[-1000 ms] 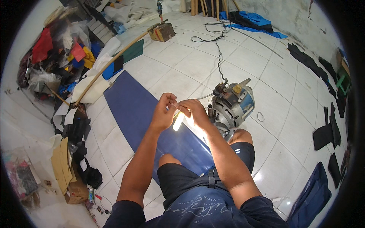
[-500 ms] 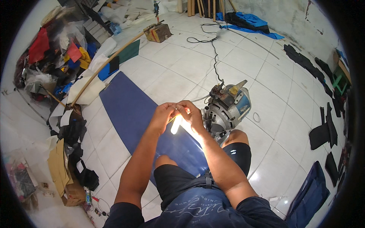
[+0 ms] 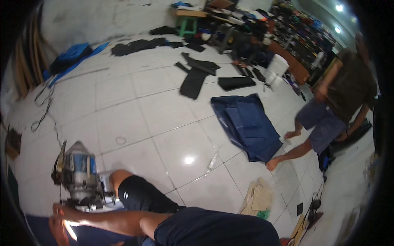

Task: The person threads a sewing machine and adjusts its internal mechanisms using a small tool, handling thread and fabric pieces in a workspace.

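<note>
At the lower left, my right hand (image 3: 67, 212) and my left hand (image 3: 58, 229) meet with fingers drawn together in a pinch. What they hold is too small and blurred to make out. A bright strip of light (image 3: 72, 230) glows just below them. Dark blue sheet material (image 3: 39, 224) lies beneath my hands. Just beyond them stands a grey and blue motor-driven machine (image 3: 80, 168) with a round housing and a metal base, close to my bent knee.
Folded dark blue material (image 3: 250, 127) lies on the tiled floor at right. Black cut pieces (image 3: 195, 82) are scattered farther back. A person (image 3: 340, 98) stands at the right; another crouches (image 3: 248, 49) near a white bucket (image 3: 277, 67). A cable (image 3: 43, 106) runs along the left.
My view has swung to the right, so my hands and the machine now appear at the lower left. The folded blue material and two people have come into sight. The hands stay together.
</note>
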The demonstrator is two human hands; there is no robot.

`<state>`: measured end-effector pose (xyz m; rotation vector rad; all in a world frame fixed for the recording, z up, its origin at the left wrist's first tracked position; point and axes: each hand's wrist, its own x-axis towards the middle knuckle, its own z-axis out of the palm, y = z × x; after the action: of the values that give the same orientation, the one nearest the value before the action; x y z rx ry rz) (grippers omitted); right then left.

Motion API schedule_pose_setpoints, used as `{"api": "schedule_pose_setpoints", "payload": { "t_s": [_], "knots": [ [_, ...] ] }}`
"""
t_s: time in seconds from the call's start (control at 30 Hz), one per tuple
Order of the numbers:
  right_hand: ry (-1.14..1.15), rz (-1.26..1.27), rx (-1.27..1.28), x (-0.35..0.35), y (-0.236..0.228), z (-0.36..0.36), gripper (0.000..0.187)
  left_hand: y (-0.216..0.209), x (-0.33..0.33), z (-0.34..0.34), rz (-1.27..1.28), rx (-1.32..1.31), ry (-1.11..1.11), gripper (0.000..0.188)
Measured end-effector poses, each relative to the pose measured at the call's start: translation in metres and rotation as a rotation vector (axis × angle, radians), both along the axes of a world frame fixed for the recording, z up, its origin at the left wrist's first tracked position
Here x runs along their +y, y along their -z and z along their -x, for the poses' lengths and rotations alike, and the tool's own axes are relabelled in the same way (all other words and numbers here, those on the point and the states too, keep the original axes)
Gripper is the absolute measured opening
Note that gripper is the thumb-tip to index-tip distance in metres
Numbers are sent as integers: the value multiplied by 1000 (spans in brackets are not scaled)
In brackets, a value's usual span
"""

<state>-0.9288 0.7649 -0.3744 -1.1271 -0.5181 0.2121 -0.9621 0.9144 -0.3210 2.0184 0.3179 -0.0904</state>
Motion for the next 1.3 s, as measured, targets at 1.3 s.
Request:
{"api": "schedule_pose_setpoints", "payload": {
  "t_s": [1.3],
  "knots": [
    [312,-89,-228,35,26,-23,16,2,-13,11,-284,-242,57,12]
  ]
}}
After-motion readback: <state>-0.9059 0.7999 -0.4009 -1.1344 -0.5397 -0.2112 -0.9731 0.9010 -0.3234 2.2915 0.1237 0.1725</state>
